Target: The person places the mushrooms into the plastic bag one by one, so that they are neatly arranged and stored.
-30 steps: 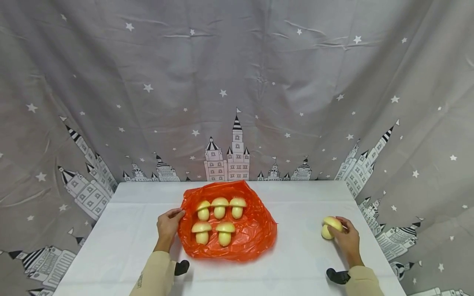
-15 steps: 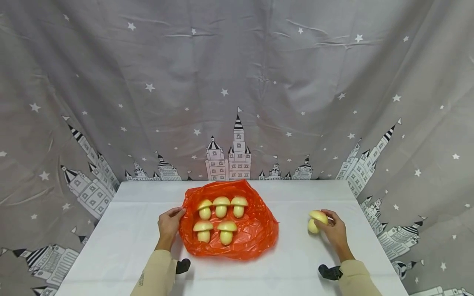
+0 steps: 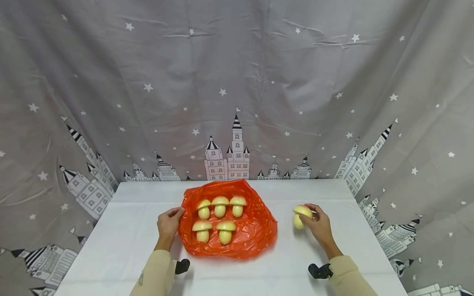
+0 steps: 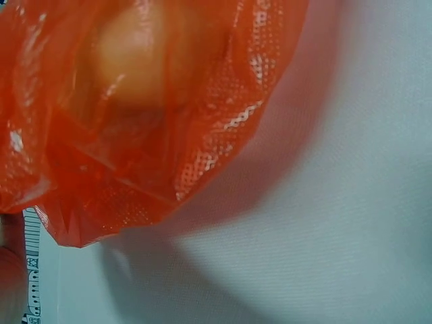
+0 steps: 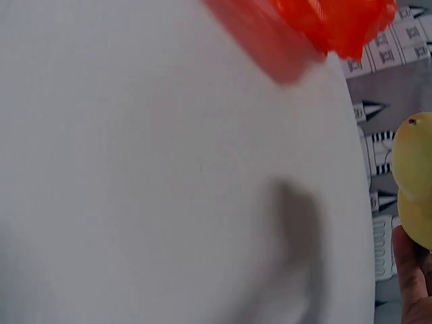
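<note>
A red plastic bag (image 3: 255,236) lies spread on the white table, its rim standing up around several pale yellow toy mushrooms (image 3: 225,232) in two rows. With thumb and fingers, my left hand (image 3: 168,227) pinches the bag's left rim. To the right of the bag, my right hand (image 3: 321,228) holds another toy mushroom (image 3: 302,211) by its cap, stem pointing down and towards me. In the right wrist view this mushroom (image 5: 415,162) shows at the right edge above my fingers. One mushroom shows blurred through the bag wall (image 4: 202,135) in the left wrist view.
White cloth covers the table (image 3: 281,271). A grey curtain (image 3: 259,82) printed with stars and castles hangs behind it and along both sides. Black straps with rounded ends (image 3: 182,266) sit at both wrists, below the beige sleeves.
My right hand has carried its toy mushroom left across the table, closer to the bag. The left hand keeps its grip on the rim, and the mushrooms in the bag stay put.
</note>
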Demonstrator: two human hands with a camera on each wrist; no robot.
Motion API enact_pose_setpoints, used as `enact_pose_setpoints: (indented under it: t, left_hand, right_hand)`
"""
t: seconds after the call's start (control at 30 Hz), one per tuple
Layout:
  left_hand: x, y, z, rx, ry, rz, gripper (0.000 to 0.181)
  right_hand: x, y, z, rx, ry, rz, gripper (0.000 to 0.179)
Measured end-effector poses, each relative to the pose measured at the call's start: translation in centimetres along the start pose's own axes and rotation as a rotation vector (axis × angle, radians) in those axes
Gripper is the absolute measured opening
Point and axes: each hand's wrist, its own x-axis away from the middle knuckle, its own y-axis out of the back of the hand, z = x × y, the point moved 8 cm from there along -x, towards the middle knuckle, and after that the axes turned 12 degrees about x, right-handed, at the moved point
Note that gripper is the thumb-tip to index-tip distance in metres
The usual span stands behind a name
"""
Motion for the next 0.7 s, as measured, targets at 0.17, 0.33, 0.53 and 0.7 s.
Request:
enact_pose_setpoints:
  t: [0.17, 0.33, 0.53, 0.7]
  left_hand:
    - [0.1, 0.3, 0.1, -0.015, -0.012, -0.033, 0.037]
    - [0.0, 0.2, -0.1, -0.009, -0.040, -0.031, 0.039]
    - [-0.1, 0.1, 0.2, 0.001, -0.013, -0.020, 0.039]
    - [-0.1, 0.1, 0.2, 0.004, -0.002, -0.016, 0.037]
  right_hand:
    - [0.3, -1.1, 1.4, -0.028, 0.039, 0.012, 0.046]
    - [0.4, -1.9, 2.3, -0.033, 0.059, 0.027, 0.046]
    - [0.4, -3.1, 3.4, -0.028, 0.081, 0.059, 0.048]
    - [1.1, -4.2, 4.7, -0.060, 0.071, 0.092, 0.046]
